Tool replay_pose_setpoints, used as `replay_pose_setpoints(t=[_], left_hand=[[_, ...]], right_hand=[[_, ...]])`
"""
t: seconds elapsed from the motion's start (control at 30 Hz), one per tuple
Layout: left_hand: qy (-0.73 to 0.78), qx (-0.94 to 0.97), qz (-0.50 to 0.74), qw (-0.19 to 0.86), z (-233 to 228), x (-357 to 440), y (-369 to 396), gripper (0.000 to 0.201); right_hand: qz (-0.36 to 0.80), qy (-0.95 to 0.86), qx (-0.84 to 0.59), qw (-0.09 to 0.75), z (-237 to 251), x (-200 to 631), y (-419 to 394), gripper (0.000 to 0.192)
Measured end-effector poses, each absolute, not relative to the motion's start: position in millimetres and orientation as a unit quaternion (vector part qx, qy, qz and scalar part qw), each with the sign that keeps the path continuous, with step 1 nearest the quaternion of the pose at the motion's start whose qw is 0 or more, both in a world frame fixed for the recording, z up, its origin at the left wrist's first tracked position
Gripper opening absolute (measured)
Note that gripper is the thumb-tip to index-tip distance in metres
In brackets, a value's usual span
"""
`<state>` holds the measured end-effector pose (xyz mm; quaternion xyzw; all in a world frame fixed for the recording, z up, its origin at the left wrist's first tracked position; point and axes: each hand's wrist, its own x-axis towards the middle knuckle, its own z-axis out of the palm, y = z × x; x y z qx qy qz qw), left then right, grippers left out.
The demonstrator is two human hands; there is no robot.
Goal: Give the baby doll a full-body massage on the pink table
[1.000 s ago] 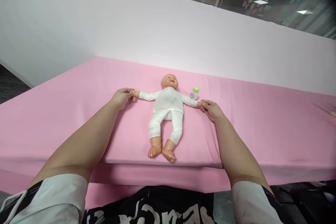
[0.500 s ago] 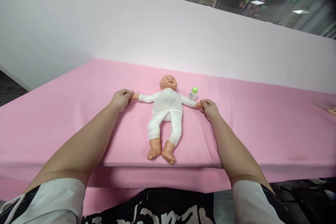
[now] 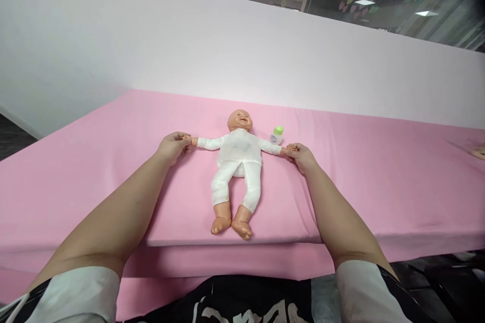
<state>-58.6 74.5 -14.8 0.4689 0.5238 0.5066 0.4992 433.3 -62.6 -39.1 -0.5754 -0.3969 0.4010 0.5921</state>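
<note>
A baby doll [image 3: 240, 149] with a white cloth body lies face up in the middle, its arms stretched out to both sides and its feet toward me. My left hand [image 3: 173, 148] is closed around the doll's hand on the left side. On the other side, my right hand [image 3: 300, 157] grips the doll's other hand between thumb and fingers. A small clear bottle with a green cap [image 3: 277, 135] stands just above the doll's arm on the right, close to my right hand but apart from it.
Pink cloth [image 3: 364, 176] covers the table, whose front edge runs below the doll's feet. A white wall [image 3: 242, 50] rises behind it, with glass above. At the far right edge, part of another hand-like shape [image 3: 479, 152] shows.
Both hands keep hold of the doll's hands, their fingers slightly shifted. The whole view has moved a little; the doll's pose and the bottle look the same.
</note>
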Motion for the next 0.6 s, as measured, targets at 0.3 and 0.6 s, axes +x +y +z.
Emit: replay_pose_setpoints(t=[0.3, 0.6], left_hand=[[0.551, 0.47, 0.526, 0.445, -21.7, -54.1, 77.4, 0.012], [0.518, 0.42, 0.537, 0.517, -12.4, -53.6, 71.6, 0.028]], right_hand=[[0.365, -0.398, -0.619, 0.57, -36.7, 428.0, -61.6, 0.034], [0.408, -0.396, -0.574, 0.589, -41.6, 435.0, -60.9, 0.051]])
